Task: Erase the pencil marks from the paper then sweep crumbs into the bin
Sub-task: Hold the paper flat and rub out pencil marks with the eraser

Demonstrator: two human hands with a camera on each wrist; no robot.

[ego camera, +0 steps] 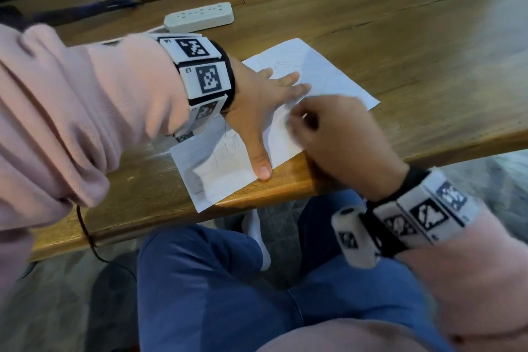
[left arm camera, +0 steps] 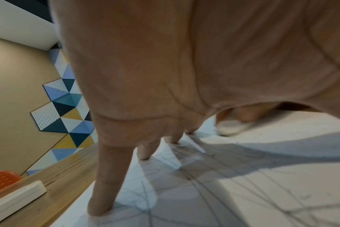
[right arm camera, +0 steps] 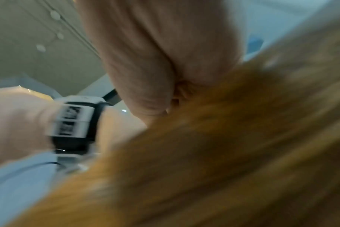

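Now the left hand point(ego camera: 258, 100) spreads flat, fingers apart, pinning the paper point(ego camera: 328, 74) so it can't slide, while the right hand point(ego camera: 337, 134) pinches the eraser point(left arm camera: 230, 128) just beyond those fingertips, over the pencil marks point(left arm camera: 204, 172).

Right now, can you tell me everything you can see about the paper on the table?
The paper is a white, creased sheet lying flat and askew on the wooden table, one corner poking just past the near edge. Grey pencil lines still cross it. The left hand presses it down with straight, spread fingers. The right hand rubs a white eraser against it near the middle. Any crumbs are too small to make out.
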